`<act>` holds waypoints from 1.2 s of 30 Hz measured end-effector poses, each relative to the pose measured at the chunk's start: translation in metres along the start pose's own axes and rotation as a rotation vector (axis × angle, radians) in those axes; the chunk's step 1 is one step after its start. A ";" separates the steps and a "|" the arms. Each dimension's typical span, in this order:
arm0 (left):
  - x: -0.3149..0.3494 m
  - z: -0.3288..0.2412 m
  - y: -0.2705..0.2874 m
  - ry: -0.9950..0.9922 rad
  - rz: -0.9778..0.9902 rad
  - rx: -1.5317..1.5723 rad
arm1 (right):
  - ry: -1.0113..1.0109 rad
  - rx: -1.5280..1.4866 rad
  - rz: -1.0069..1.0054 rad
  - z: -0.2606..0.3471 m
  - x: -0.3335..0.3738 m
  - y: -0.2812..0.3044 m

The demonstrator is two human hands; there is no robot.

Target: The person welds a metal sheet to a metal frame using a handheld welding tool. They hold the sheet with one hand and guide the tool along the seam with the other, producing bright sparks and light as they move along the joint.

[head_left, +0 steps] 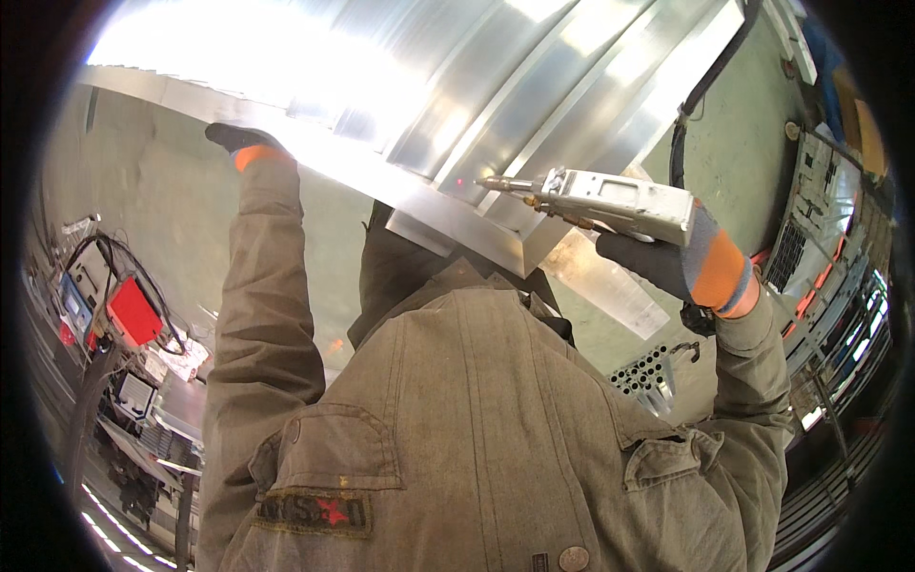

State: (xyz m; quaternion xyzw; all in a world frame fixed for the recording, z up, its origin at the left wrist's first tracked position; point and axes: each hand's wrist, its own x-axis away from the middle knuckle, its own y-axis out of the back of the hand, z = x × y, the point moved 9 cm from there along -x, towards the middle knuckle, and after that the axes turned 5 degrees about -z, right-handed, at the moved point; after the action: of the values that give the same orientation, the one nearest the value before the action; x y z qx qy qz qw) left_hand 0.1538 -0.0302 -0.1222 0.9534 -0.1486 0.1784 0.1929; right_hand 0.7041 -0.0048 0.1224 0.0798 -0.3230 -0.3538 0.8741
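Observation:
My right hand (672, 259), in a grey, orange and black glove, is closed round a handheld laser welding gun (624, 202) with a boxy pale body. Its metal nozzle points left at a corner of the ribbed aluminium panel (572, 105), where a small red light dot shows. My left hand (250, 145), gloved alike, lies at the panel's near edge rail (372, 181). Its dark fingers stretch out to the left, and they hold nothing that I can see. Whether they touch the rail I cannot tell.
Strong glare whitens the panel's upper left. A dark cable (679, 143) runs down past its right side. A flat metal strip (610, 286) juts out below the corner. Equipment with a red box (135, 312) stands at left, metal racks (810, 219) at right.

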 end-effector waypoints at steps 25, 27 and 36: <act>0.017 -0.018 0.019 -0.391 0.136 -0.324 | -0.188 0.759 -0.403 0.019 0.240 -0.046; 0.082 -0.029 0.022 -0.600 0.362 -0.208 | -0.092 0.843 -0.508 0.019 0.243 -0.044; 0.300 -0.013 -0.075 -0.680 1.165 -0.629 | 0.153 0.711 -0.571 -0.007 0.213 -0.014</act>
State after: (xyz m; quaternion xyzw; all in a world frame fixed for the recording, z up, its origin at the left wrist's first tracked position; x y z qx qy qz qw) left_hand 0.4440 -0.0230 -0.0160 0.6226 -0.7256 -0.1040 0.2741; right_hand 0.8161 -0.1590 0.2198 0.4865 -0.3238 -0.4408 0.6814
